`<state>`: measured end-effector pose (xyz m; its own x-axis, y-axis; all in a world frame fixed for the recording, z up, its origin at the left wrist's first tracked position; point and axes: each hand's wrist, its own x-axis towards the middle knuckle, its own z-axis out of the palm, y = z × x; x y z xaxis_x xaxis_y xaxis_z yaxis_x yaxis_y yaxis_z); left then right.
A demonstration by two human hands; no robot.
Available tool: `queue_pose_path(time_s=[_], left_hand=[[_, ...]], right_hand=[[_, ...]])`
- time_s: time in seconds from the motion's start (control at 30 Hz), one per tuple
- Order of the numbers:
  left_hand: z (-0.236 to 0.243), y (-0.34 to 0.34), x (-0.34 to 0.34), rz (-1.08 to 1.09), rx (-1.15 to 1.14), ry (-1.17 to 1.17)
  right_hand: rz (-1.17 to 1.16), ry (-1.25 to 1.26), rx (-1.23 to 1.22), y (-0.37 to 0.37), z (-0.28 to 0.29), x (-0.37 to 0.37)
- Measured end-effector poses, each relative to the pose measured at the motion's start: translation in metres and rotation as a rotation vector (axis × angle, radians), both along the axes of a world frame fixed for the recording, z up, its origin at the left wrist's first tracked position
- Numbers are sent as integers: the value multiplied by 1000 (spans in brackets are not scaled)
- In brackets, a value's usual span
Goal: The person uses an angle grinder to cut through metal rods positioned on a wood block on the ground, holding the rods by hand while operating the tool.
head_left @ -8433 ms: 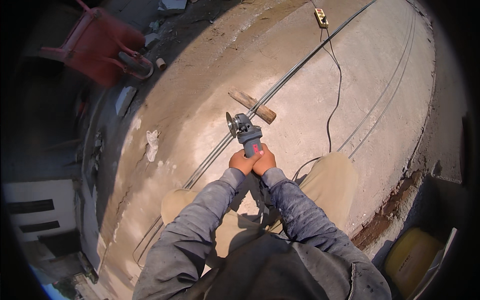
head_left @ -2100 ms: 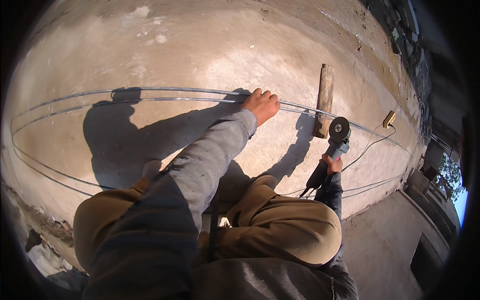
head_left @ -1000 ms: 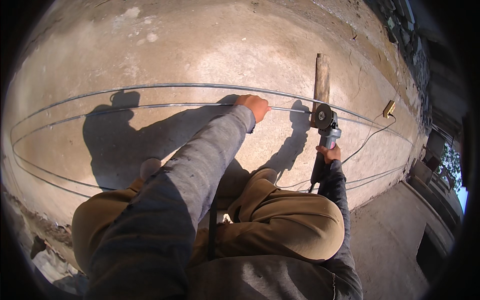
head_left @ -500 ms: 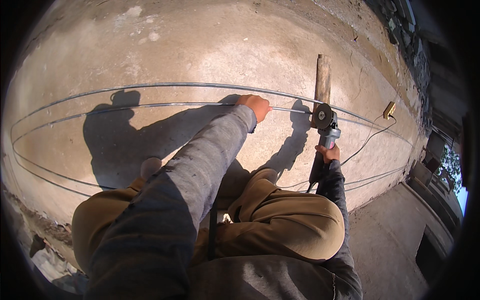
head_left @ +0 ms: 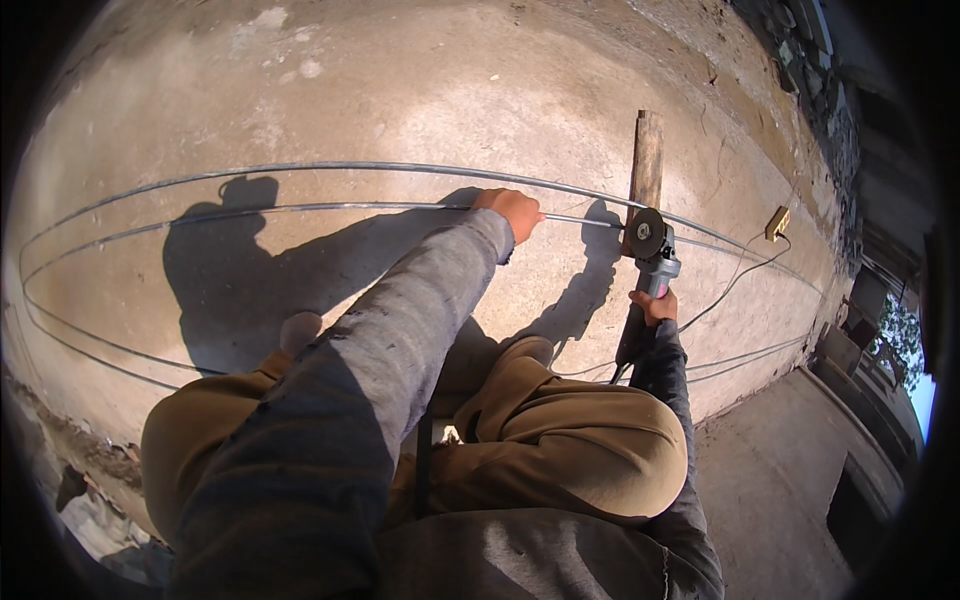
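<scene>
Steadily, I am watching the left hand [head_left: 512,212] near one o'clock gripping the nearer metal rod [head_left: 380,205], which is running lengthwise from nine toward three and looking slim, springy and best held clear of the disc [head_left: 648,233]. Toward three o'clock, the right hand [head_left: 656,307] is wrapping the body of the angle grinder [head_left: 657,273], which is probably feeling hard and fairly heavy, best grasped behind its head; its long axis is pointing disc-first toward twelve, beside the wooden block [head_left: 646,165].
</scene>
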<state>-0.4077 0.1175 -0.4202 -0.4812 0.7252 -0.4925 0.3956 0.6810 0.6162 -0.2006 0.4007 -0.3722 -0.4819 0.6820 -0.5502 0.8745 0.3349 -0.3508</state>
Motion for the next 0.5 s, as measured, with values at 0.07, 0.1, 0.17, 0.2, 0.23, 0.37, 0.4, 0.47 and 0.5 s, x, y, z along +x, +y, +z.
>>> queue_pose_path(time_s=[0.07, 0.1, 0.17, 0.2, 0.23, 0.37, 0.4, 0.47, 0.5], left_hand=[[-2, 1, 1, 4, -1, -2], [-3, 1, 1, 6, -3, -4], [-4, 0, 1, 8, -13, -3], [-4, 0, 1, 7, -16, -3], [-4, 1, 1, 7, -11, 0], [-2, 2, 2, 7, -2, 6], [-4, 1, 2, 10, -8, 6], [-5, 1, 2, 6, -14, 2], [-5, 1, 2, 5, -16, 0]], right_hand=[[-12, 7, -6, 4, -3, 5], [-15, 6, -9, 3, -4, 6], [-26, 16, -19, 3, -6, 9], [-36, 27, -25, 4, -7, 11], [-47, 38, -30, 6, -9, 14], [-36, 42, -25, 11, -12, 17], [-24, 15, -13, 5, -7, 9], [-13, -16, 10, -3, 1, -2], [-12, -20, 16, -5, 3, -6]])
